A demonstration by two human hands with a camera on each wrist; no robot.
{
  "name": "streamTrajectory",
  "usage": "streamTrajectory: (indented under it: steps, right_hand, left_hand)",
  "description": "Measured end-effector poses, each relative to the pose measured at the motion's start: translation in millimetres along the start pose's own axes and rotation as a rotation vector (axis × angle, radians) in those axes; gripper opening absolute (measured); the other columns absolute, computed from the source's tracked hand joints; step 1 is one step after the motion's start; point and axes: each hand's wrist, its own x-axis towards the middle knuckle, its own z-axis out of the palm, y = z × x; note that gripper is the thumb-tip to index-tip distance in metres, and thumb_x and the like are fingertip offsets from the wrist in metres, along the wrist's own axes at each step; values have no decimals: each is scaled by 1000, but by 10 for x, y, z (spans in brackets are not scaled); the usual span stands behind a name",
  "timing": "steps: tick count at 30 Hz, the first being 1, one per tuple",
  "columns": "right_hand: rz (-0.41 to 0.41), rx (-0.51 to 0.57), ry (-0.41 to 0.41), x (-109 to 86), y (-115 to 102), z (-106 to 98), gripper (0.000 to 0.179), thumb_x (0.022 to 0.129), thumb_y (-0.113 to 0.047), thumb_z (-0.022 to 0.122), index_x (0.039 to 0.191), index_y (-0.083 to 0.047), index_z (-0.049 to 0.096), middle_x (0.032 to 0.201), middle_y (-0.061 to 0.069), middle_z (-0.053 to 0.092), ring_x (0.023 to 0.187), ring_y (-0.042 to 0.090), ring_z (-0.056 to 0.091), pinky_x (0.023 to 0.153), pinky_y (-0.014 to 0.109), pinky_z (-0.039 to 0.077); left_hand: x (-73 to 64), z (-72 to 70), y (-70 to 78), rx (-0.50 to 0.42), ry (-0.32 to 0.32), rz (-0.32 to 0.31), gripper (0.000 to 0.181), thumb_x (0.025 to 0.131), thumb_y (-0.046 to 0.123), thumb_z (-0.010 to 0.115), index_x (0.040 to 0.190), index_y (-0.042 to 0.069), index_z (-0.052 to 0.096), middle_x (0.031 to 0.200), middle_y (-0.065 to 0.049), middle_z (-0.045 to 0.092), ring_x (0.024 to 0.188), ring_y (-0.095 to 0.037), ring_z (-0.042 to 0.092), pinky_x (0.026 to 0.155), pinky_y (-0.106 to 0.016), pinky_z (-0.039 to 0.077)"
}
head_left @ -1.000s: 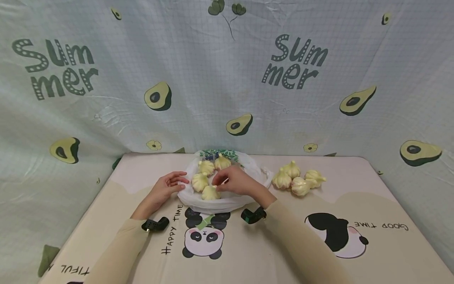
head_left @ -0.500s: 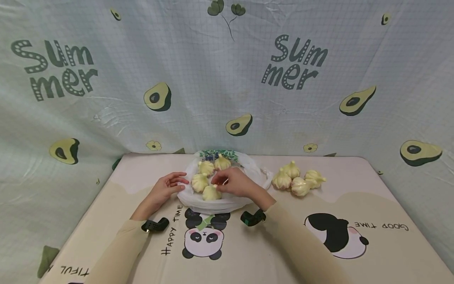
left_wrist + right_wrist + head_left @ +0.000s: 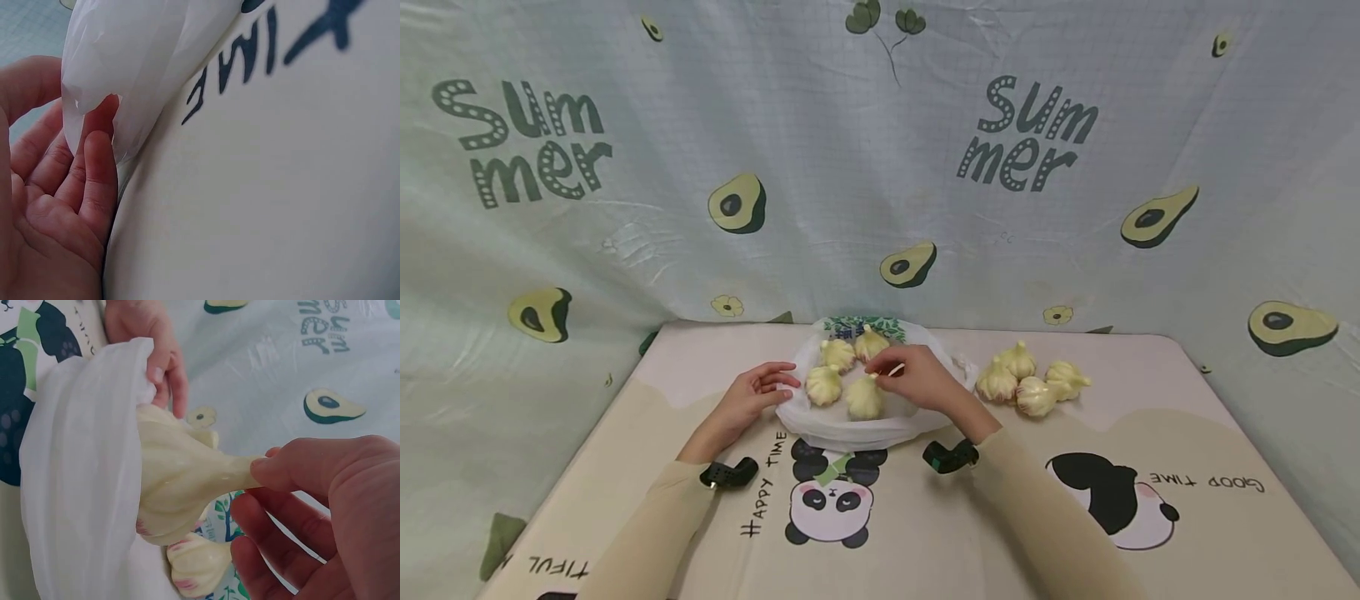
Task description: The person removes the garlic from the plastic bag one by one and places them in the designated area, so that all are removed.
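In the head view, my right hand (image 3: pixel 917 377) pinches a garlic bulb (image 3: pixel 865 398) by its stem, over the white plastic bag (image 3: pixel 857 433). The right wrist view shows that garlic bulb (image 3: pixel 178 472) close up, its stem between thumb and fingers, its lower side partly hidden by the bag's rim. Several other bulbs lie in the bag, among them a front-left garlic bulb (image 3: pixel 823 386) and a back garlic bulb (image 3: pixel 871 342). My left hand (image 3: pixel 752 400) rests against the bag's left edge, fingers loosely bent; in the left wrist view thin bag film (image 3: pixel 144 56) overlaps the fingertips.
Right of the bag, several more garlic bulbs (image 3: pixel 1035 395) sit clustered on the table. The tablecloth (image 3: pixel 910 533) is printed with pandas and lettering. An avocado-patterned curtain (image 3: pixel 820 233) hangs behind the table and along its sides.
My right hand has moved slightly right and up, and the garlic bulb in its pinch has shifted with it, away from the front-left bulb. The left hand stays in place.
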Motion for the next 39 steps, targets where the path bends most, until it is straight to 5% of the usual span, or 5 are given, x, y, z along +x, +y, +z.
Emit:
streamTrajectory:
  steps: [11, 23, 39]
  right_hand:
    - [5, 37, 134, -159, 59, -170, 19, 94, -7, 67, 111, -5, 74, 103, 1, 71, 94, 17, 65, 80, 32, 54]
    - [-15, 31, 205, -407, 88, -393, 17, 92, -6, 69, 108, -2, 73, 103, 5, 71, 94, 21, 67, 80, 35, 55]
    - [59, -3, 288, -869, 328, -748, 17, 91, -7, 71, 107, -2, 74, 103, 5, 71, 91, 18, 66, 78, 28, 54]
  left_hand:
    - [12, -6, 4, 25, 13, -21, 50, 92, 2, 67, 138, -6, 50, 120, -28, 63, 102, -10, 63, 85, -17, 46]
    - [18, 3, 9, 8, 12, -17, 49, 91, 0, 67, 137, -7, 50, 119, -30, 63, 100, -9, 63, 84, -17, 46]
    - [26, 13, 1, -26, 4, 4, 49, 91, -2, 67, 136, -10, 49, 118, -32, 62, 100, -10, 64, 84, -18, 47]
